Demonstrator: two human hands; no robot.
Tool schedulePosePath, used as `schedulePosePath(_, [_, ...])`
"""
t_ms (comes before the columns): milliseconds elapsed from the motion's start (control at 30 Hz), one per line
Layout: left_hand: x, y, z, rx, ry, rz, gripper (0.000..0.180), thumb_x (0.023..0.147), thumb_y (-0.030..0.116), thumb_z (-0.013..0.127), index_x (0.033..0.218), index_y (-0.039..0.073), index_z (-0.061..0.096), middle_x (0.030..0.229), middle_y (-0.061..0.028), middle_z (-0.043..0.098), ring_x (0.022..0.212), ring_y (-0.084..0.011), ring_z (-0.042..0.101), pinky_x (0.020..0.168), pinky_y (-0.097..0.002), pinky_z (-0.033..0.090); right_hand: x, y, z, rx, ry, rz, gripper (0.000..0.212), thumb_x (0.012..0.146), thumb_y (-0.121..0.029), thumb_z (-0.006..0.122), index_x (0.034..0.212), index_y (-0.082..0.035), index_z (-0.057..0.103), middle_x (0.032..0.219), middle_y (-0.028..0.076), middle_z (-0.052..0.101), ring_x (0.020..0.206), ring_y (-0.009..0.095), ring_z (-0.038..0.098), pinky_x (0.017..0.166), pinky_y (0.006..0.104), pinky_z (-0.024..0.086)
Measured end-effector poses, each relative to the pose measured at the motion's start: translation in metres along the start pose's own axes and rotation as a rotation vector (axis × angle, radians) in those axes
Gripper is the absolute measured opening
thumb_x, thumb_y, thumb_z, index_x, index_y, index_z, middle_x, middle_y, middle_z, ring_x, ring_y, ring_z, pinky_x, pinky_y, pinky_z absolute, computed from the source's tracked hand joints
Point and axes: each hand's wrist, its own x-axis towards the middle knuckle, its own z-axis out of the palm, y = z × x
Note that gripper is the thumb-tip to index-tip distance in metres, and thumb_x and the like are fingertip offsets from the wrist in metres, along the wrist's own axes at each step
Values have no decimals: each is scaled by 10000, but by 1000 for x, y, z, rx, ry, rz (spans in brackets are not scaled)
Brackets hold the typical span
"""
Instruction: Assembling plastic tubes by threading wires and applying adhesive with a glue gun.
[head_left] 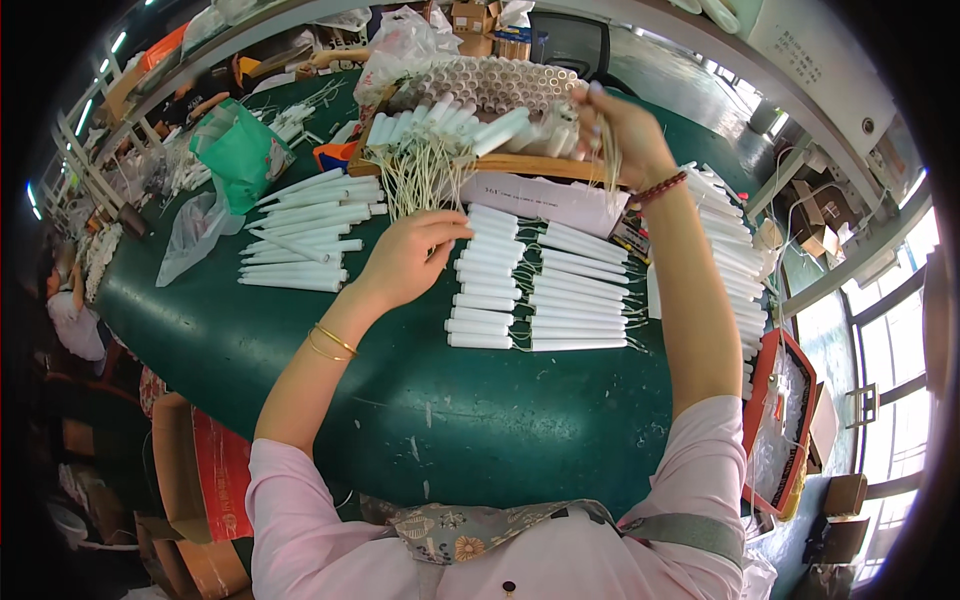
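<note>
Reaching the right hand [622, 130] up to the far edge of the green worktop [420, 400], fingers pinched around a thin bunch of pale wicks [610, 165] dangling down beside the wrist. Hovering the left hand [408, 258] low over the worktop, fingers curled loosely with the tips touching the loose ends of a tangle of cream-coloured wicks [415, 180]; whether anything is actually being gripped there cannot be told. Lying in a wooden tray [520, 165] just beyond the left hand: a heap of short white tubes [440, 125], plain and matte, with wicks trailing out over the tray's edge. Standing behind them, a block of upright paper tubes [490, 82], open ends showing as small circles. Resting between the forearms, two neat columns of white tubes with wicks [535, 290], laid side by side and touching. Sitting further left, a looser pile of long white tubes [305, 235], near a green plastic bag [240, 150]. Leaning beside the right elbow, a red-rimmed tray [775, 420].
</note>
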Motion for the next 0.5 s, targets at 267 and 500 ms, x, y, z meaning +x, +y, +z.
schedulePosePath(267, [-6,41,-6,-855,279,-240,261,1039,112,647,1263,33,755,1229,-9,742,1007,-91,649,849,-251,501,-68,-62,37,139,-317,-19,333,1179,-272,429,1196,-3,623,650,12,593,528,126,537,526,269,478])
schedulePosePath(500, [-18,31,-28,-813,2,-255,500,1150,416,466,1274,22,748,1322,-54,727,1193,-173,642,1050,-315,468,-168,25,97,-41,-514,393,491,1176,-348,402,1156,81,639,590,41,572,497,159,620,587,323,619])
